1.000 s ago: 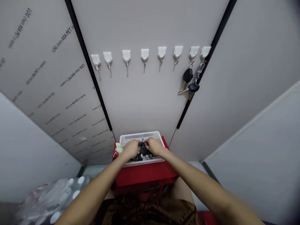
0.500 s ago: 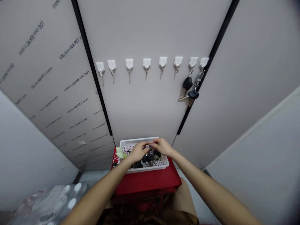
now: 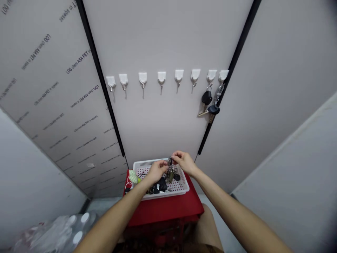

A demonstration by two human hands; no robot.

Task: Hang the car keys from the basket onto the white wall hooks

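My left hand (image 3: pixel 157 170) and my right hand (image 3: pixel 184 160) are both pinched on a bunch of keys (image 3: pixel 171 171) that hangs just above a white perforated basket (image 3: pixel 183 176). More black keys (image 3: pixel 159 185) lie in the basket. The basket rests on a red stool (image 3: pixel 168 208) against the wall. Above, a row of white wall hooks (image 3: pixel 161 76) runs across the grey panel. The two rightmost hooks carry black-headed keys (image 3: pixel 209 102); the others are bare.
A green and white tag (image 3: pixel 133 176) hangs over the basket's left rim. A pack of plastic bottles (image 3: pixel 63 230) lies on the floor at the lower left. Black vertical strips (image 3: pixel 101 79) divide the wall panels. My knee (image 3: pixel 209 230) shows below the stool.
Both hands have risen out of the basket, lifting a bunch of keys between them. The view has shifted slightly, so the hooks sit lower in the frame.
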